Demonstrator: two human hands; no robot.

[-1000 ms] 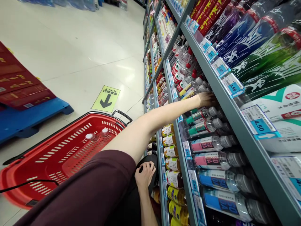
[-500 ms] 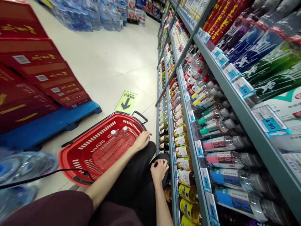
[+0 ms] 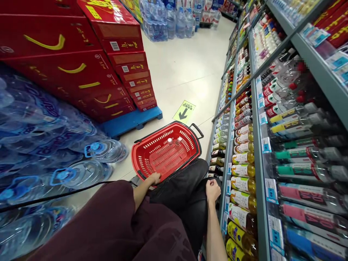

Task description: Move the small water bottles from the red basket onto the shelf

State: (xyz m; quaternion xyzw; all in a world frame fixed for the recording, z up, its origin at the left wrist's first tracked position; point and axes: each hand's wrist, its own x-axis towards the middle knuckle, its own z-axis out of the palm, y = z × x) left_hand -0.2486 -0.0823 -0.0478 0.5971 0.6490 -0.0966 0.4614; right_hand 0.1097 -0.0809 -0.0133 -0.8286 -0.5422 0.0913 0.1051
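Note:
I crouch in a shop aisle in dark trousers (image 3: 182, 188). A red plastic basket (image 3: 146, 156) with a black handle stands on the floor before my knees. Two clear bottles (image 3: 174, 140) with pale caps lie in it. My left hand (image 3: 154, 178) rests on the basket's near rim with its fingers curled over the edge. My right hand (image 3: 212, 190) sits as a loose fist on my right knee, holding nothing, close to the lower shelf of yellow-labelled tea bottles (image 3: 241, 170).
Grey shelving (image 3: 257, 119) packed with drink bottles and price tags runs along the right. At the left lie large blue water jugs (image 3: 81, 170) and stacked red cartons (image 3: 103, 72) on a blue pallet (image 3: 130, 121). A green arrow sticker (image 3: 184, 111) marks the pale floor.
My left arm has come back from the upper shelf of bottles, passed over my knee and settled on the basket's near rim. My view has swung left and down the aisle.

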